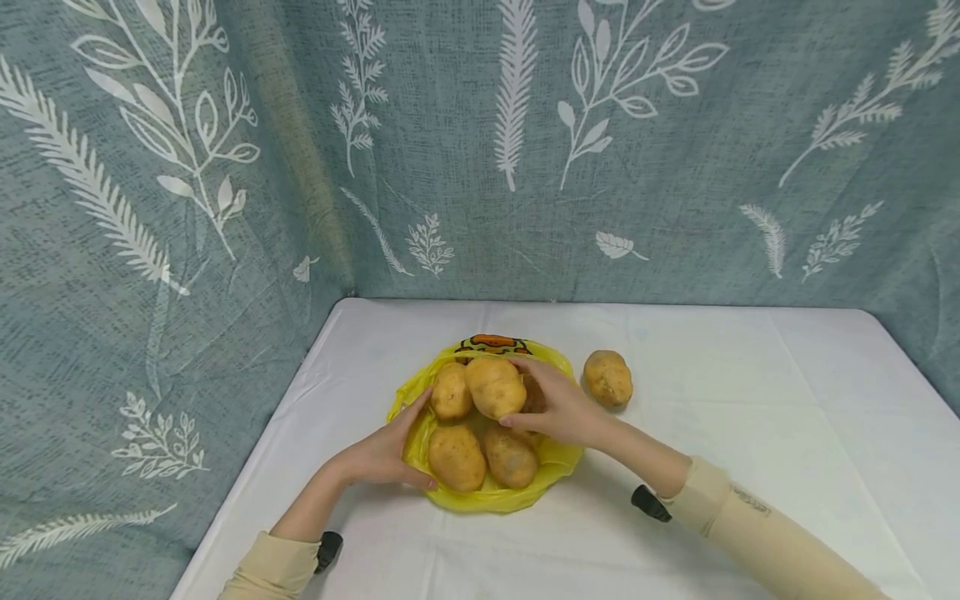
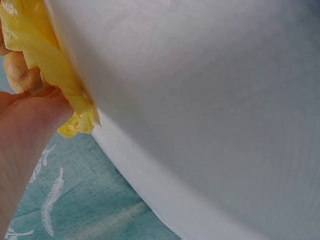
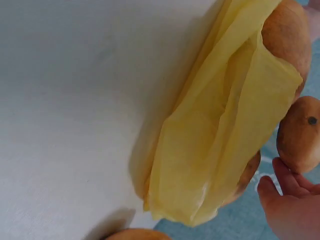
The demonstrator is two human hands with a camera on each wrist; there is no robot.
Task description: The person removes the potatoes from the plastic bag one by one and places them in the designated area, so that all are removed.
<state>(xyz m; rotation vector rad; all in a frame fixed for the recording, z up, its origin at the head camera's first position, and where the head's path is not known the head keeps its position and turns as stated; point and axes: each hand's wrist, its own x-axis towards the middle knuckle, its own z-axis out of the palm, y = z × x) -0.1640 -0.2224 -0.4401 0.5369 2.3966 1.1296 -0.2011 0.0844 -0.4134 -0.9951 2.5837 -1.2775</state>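
Note:
A yellow plastic bag lies spread open on the table, with several potatoes inside, among them a lower-left potato and a lower-right potato. My right hand holds a potato over the bag's mouth, thumb at its near side and fingers behind. The right wrist view shows fingertips against this potato beside the bag. At the bag's left rim, my left hand rests with thumb and fingers spread apart. Its fingertips are mostly hidden in the left wrist view, where yellow plastic covers part of the scene.
One loose potato lies on the white tablecloth, right of the bag and behind my right forearm. A blue-green curtain with white leaf prints hangs behind the table and along its left side.

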